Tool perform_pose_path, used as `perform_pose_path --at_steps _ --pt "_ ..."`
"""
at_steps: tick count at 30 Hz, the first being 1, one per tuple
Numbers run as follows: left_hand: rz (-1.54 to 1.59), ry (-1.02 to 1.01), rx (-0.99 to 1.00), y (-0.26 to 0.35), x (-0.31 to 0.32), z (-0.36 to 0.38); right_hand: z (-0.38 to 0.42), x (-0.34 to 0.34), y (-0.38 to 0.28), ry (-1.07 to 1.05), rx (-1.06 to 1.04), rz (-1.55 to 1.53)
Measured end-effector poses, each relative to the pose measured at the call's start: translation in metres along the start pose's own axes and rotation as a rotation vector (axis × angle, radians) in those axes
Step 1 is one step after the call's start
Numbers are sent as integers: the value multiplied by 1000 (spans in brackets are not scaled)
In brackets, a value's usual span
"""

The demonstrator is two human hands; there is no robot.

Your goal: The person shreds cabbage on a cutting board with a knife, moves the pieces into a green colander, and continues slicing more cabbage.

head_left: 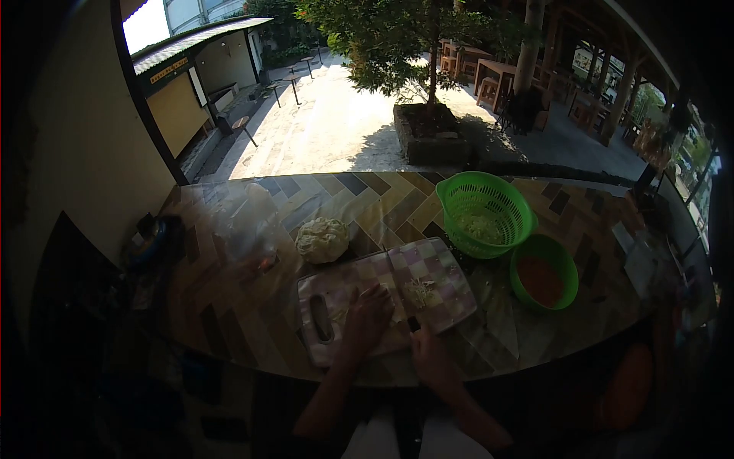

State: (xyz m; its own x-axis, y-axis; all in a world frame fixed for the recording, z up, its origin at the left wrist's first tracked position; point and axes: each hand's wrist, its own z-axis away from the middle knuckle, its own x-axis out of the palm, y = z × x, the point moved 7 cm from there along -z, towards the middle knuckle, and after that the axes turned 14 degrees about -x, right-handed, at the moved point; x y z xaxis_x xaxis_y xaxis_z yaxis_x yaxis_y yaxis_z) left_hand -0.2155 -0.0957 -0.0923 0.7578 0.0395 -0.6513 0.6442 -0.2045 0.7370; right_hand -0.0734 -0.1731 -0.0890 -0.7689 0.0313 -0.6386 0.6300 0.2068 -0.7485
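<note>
On the checkered cutting board [344,285], my left hand [368,315] is closed, fingers curled down on a pale piece of cabbage that they mostly cover. My right hand [433,358] grips a knife by its black handle [414,324]. The blade points away from me across the board, close to the left hand's fingertips. Thin pale shreds of cabbage [419,291] lie in a small heap to the right of the blade. A pale, round cabbage [323,240] rests on the table just beyond the board.
A green colander [501,191] holding pale shreds stands behind the board on the right. Beside it, a green bowl [567,269] contains something orange. A clear plastic bag [245,218] lies at the left on the herringbone-patterned table [229,321]. Papers [641,264] lie at the right.
</note>
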Motion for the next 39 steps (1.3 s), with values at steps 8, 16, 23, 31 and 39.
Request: perform_pose_path --at_steps 8,16,23,31,39 --pt "23 5 -11 0 -1 1 18 3 2 -99 41 2" --pt "12 -14 -28 7 -6 1 21 3 -12 -222 174 36" --pt "-19 -11 13 2 -1 1 1 11 -26 -207 190 170" --pt "-13 -7 -7 2 -3 0 16 2 -12 -260 180 135" --pt "-51 20 63 0 -3 2 -10 -10 -2 -119 54 27"
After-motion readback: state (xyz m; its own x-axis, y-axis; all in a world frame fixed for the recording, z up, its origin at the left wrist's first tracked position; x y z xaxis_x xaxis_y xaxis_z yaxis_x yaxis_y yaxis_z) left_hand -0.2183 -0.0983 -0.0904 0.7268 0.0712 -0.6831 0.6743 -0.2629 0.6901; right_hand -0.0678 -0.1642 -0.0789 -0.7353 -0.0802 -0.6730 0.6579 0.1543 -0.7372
